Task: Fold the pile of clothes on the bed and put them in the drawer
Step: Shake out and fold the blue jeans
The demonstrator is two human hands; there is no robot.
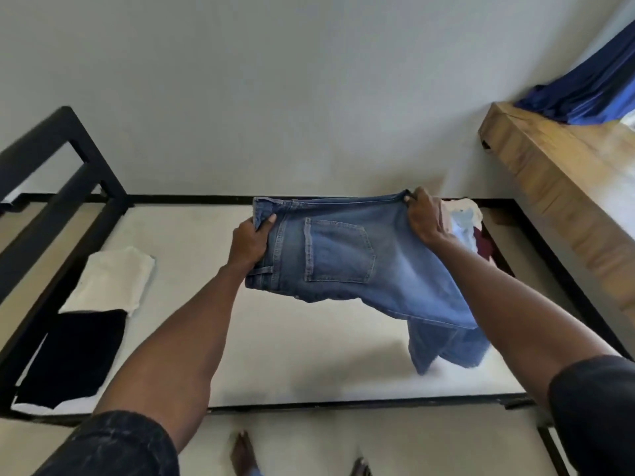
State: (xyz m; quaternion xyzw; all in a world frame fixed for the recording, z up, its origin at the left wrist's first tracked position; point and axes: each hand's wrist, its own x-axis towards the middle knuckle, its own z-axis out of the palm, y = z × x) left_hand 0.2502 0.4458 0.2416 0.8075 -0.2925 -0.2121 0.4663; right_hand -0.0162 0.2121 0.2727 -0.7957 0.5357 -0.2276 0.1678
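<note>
Head view shows one pair of blue jeans (347, 255) held up in the air over the bed (275, 355), legs drooping toward the mattress. The left hand (249, 243) pinches the waistband end, and the right hand (424, 218) clutches the opposite edge. Denim looks fairly heavy yet limp, so holding it at the waistband and seams seems best. Two folded pieces lie at the left: one white garment (113, 280), one black garment (74, 355). One unfolded pile (469, 225) sits behind the right hand.

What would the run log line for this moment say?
step: folding jeans | left hand: grips waistband | right hand: grips other side | jeans: held above bed | folded: white, black
</note>
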